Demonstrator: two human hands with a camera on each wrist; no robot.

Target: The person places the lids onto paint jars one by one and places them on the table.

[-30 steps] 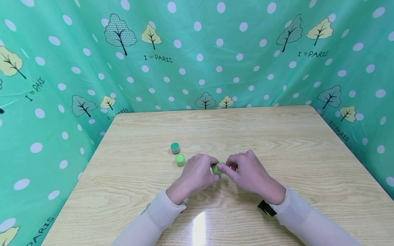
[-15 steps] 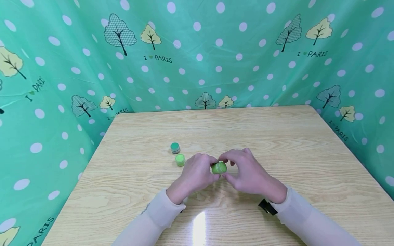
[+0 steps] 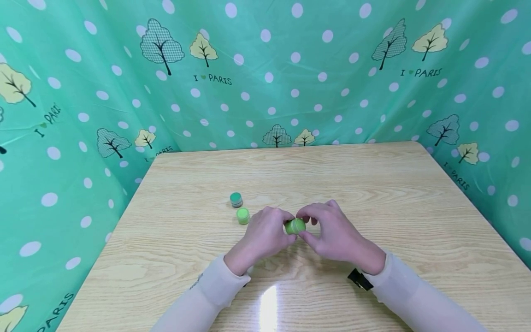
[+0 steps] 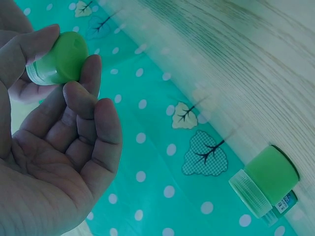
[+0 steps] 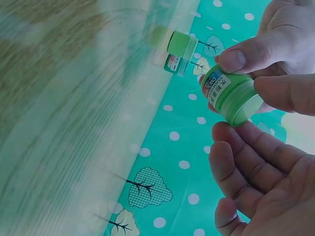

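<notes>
My left hand (image 3: pixel 267 233) grips a small light-green gouache paint jar (image 3: pixel 295 226) by its base, tilted with its lid towards the right. In the right wrist view, the left thumb presses near the printed label (image 5: pixel 216 86). The clear-rimmed lid (image 5: pixel 241 104) faces my right hand (image 3: pixel 332 233), whose thumb and index finger pinch its edge. The other right fingers lie loosely bent below the lid in that view. From the left wrist view, the jar's rounded green base (image 4: pixel 71 56) shows between the left thumb and fingers.
Left of the hands stand another light-green jar (image 3: pixel 243 216) and, just behind it, a dark-green jar (image 3: pixel 236 199), both upright. They rest on a pale wood-grain table (image 3: pixel 352 170). A green dotted cloth (image 3: pixel 269 83) hangs around its back and sides.
My right thumb has shifted from across the lid's face to its near edge, and the right fingers have spread around it. The left hand and its jar have stayed in place.
</notes>
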